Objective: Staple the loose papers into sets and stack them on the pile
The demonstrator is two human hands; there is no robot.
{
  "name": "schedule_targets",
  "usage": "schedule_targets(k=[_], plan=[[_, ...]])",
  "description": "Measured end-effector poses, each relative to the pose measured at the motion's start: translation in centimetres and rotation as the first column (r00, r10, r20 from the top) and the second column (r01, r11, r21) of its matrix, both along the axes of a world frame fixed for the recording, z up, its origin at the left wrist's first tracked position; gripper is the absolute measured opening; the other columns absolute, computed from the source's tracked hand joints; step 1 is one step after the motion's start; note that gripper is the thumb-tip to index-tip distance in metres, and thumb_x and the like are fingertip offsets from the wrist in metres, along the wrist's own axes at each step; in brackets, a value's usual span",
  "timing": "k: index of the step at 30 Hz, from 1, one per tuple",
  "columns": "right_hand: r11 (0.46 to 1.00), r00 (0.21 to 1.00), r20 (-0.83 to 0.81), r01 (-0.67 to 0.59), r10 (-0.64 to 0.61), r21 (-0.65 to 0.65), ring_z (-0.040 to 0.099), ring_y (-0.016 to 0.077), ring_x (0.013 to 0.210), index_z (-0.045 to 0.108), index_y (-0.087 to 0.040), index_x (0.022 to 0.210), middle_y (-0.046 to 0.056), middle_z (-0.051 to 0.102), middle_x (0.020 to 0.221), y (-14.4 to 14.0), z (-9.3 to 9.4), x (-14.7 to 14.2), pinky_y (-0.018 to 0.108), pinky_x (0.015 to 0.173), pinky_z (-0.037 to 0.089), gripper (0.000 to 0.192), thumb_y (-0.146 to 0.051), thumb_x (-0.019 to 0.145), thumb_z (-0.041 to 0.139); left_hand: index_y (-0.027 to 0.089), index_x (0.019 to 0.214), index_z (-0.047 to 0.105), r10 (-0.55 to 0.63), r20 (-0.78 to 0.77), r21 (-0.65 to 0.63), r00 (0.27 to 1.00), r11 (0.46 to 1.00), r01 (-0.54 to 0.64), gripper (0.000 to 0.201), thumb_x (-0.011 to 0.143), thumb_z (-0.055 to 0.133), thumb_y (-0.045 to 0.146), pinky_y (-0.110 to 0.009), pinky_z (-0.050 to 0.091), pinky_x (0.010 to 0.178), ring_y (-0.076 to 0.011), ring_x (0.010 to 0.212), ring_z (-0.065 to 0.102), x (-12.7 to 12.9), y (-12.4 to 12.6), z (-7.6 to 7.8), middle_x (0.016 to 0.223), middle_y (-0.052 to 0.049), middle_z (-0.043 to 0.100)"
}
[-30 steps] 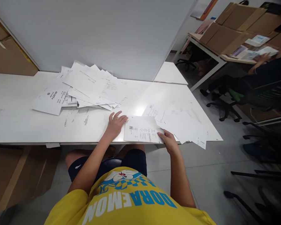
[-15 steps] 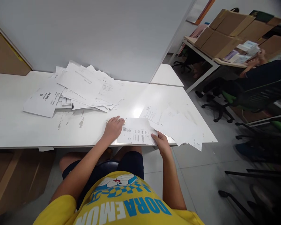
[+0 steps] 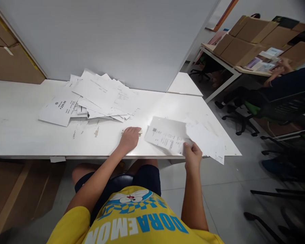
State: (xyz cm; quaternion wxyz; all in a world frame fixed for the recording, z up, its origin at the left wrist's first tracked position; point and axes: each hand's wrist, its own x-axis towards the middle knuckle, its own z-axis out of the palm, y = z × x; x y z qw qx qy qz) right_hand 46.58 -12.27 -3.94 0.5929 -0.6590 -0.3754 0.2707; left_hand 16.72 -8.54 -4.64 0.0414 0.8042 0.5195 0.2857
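Observation:
My right hand [image 3: 192, 153] pinches a printed white sheet [image 3: 165, 135] by its near right corner and holds it lifted just above the white table [image 3: 20, 135], over a loose stack of papers [image 3: 208, 142] at the table's right end. My left hand [image 3: 130, 138] rests palm down on the table near the front edge, covering a small light-coloured object [image 3: 139, 133] whose end sticks out by the fingertips. A larger messy pile of papers [image 3: 91, 98] lies further back to the left.
A grey partition wall [image 3: 117, 37] stands behind the table. Cardboard boxes [image 3: 5, 57] sit at the far left. To the right are office chairs [image 3: 244, 115] and another desk with boxes [image 3: 244, 44], where another person's hand [image 3: 279, 69] rests.
My right hand has lifted the printed sheet off the table and carried it to the right, over the right-hand stack. My left hand came off the sheet and stays on the table.

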Motion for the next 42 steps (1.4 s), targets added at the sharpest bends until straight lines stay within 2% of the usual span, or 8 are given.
schedule_targets(k=[6, 15, 22, 25, 28, 33, 37, 42], plan=[[0.960, 0.959, -0.266, 0.158, -0.093, 0.233, 0.065, 0.0176, 0.087, 0.066, -0.018, 0.089, 0.001, 0.069, 0.088, 3.7, 2.0, -3.3, 0.030, 0.081, 0.055, 0.028, -0.039, 0.071, 0.069, 0.016, 0.132, 0.057, -0.013, -0.011, 0.004, 1.000, 1.000, 0.013, 0.038, 0.097, 0.044, 0.024, -0.043, 0.046, 0.099, -0.0244, 0.111, 0.062, -0.2, -0.1, -0.1, 0.122, -0.010, 0.069], [0.933, 0.802, -0.477, -0.307, 0.360, 0.188, 0.064, 0.0134, 0.080, 0.055, -0.022, 0.086, -0.003, 0.064, 0.077, 18.2, 4.6, -19.7, 0.023, 0.068, 0.056, 0.015, -0.030, 0.074, 0.059, 0.017, 0.121, 0.061, 0.029, -0.013, 0.034, 0.999, 0.999, -0.029, 0.031, 0.094, 0.050, 0.024, -0.043, 0.046, 0.091, -0.0250, 0.102, 0.060, 0.0, 0.0, -0.7, 0.107, -0.009, 0.069], [0.757, 0.749, -0.218, -0.650, 0.625, -0.063, 0.062, 0.0236, 0.117, 0.057, -0.017, 0.118, 0.012, 0.066, 0.122, 22.6, 5.5, -29.6, 0.038, 0.096, 0.055, 0.045, -0.046, 0.084, 0.060, 0.017, 0.096, 0.065, 0.066, -0.014, 0.013, 0.998, 0.998, -0.066, 0.013, 0.088, 0.056, 0.021, -0.041, 0.047, 0.088, -0.0240, 0.093, 0.061, 0.1, -0.1, -0.7, 0.094, -0.008, 0.067], [0.753, 0.766, -0.105, -0.643, 0.634, -0.139, 0.030, 0.0320, 0.150, 0.041, -0.017, 0.147, 0.016, 0.033, 0.161, 21.4, 5.2, -27.9, 0.049, 0.119, 0.034, 0.082, -0.053, 0.079, 0.068, 0.016, 0.103, 0.065, 0.069, -0.013, 0.010, 0.998, 0.998, -0.069, 0.018, 0.089, 0.056, 0.022, -0.040, 0.047, 0.090, -0.0234, 0.096, 0.061, 0.1, -0.2, -0.5, 0.097, -0.008, 0.068], [0.789, 0.732, 0.296, -0.583, 0.614, -0.194, 0.008, 0.0311, 0.157, 0.031, -0.019, 0.156, 0.012, 0.010, 0.170, 18.9, 3.5, -21.9, 0.053, 0.125, 0.017, 0.086, -0.052, 0.083, 0.061, 0.018, 0.116, 0.063, 0.065, -0.009, 0.012, 0.998, 0.998, -0.065, 0.026, 0.093, 0.052, 0.023, -0.040, 0.046, 0.092, -0.0226, 0.101, 0.061, 0.1, -0.3, -0.4, 0.105, -0.008, 0.069], [0.868, 0.467, 0.731, -0.276, 0.497, -0.414, 0.015, 0.0370, 0.155, 0.038, -0.005, 0.152, 0.024, 0.025, 0.164, 12.8, -1.3, -9.8, 0.063, 0.122, 0.007, 0.070, -0.042, 0.093, 0.046, 0.019, 0.125, 0.061, 0.055, -0.008, 0.001, 0.998, 0.998, -0.055, 0.032, 0.096, 0.048, 0.026, -0.042, 0.046, 0.095, -0.0241, 0.106, 0.061, 0.0, -0.1, -0.4, 0.111, -0.009, 0.069], [0.831, 0.364, 0.762, -0.387, 0.536, -0.400, 0.037, 0.0326, 0.147, 0.050, -0.011, 0.144, 0.019, 0.045, 0.155, 8.7, -3.6, -4.6, 0.062, 0.121, 0.019, 0.056, -0.040, 0.098, 0.038, 0.020, 0.125, 0.063, 0.056, -0.004, -0.014, 0.998, 0.998, -0.056, 0.035, 0.094, 0.047, 0.026, -0.043, 0.046, 0.096, -0.0248, 0.107, 0.061, 0.0, 0.4, -0.2, 0.112, -0.009, 0.070], [0.846, 0.392, 0.804, -0.478, 0.446, -0.236, 0.060, 0.0283, 0.128, 0.067, -0.017, 0.122, 0.015, 0.068, 0.132, 6.3, -2.5, -3.1, 0.055, 0.115, 0.036, 0.036, -0.029, 0.098, 0.043, 0.019, 0.122, 0.065, 0.089, 0.029, -0.024, 0.996, 0.996, -0.088, 0.037, 0.092, 0.045, 0.026, -0.047, 0.045, 0.098, -0.0283, 0.106, 0.062, -0.3, 1.2, 0.1, 0.112, -0.012, 0.071]])
